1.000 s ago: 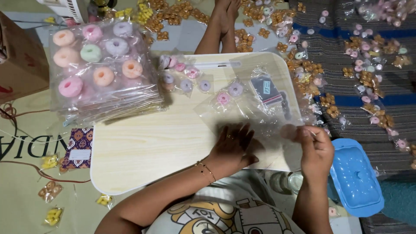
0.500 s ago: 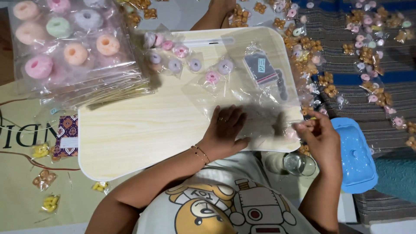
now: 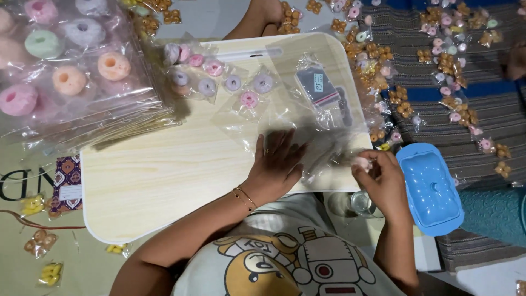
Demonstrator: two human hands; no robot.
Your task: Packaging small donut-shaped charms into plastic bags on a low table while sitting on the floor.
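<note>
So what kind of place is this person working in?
Probably a home floor set up for packing small goods by hand: a low wooden lap table on a striped rug, stacks of bagged pastel rings, and loose packets scattered around.

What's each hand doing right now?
Left hand: open, flat on clear plastic bags.
Right hand: fingers pinched on a small pink piece.
</note>
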